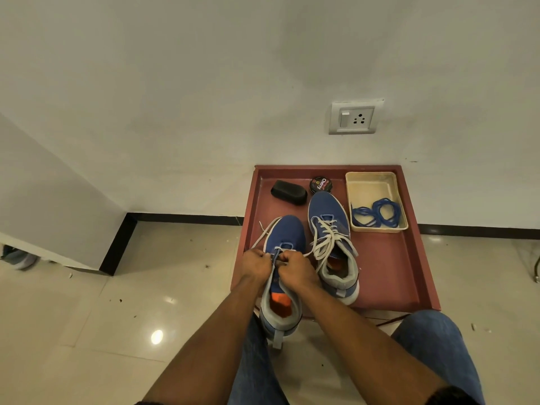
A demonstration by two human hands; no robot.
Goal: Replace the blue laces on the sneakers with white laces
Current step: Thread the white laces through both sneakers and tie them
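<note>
both hands are down on the near sneaker (285, 258) now, working at the lowest eyelets. the left hand (257, 266) has its fingers curled in tight by the tongue, pinching what looks like the white lace (264, 232), whose loose end trails off to the left over the tray edge. the right hand (295, 268) is curled the same way, pinching the other run of lace. this shoe is only just begun, i'd say, laced at the bottom row and no higher. the far sneaker (331, 241) beside it already wears white laces all the way up, so it looks finished. next up: pull both ends even, then cross and feed each tip through the next eyelets. the cream basket (377, 182) at the back right holds the blue laces (377, 213), coiled. all of it sits on the red tray (388, 267).
</note>
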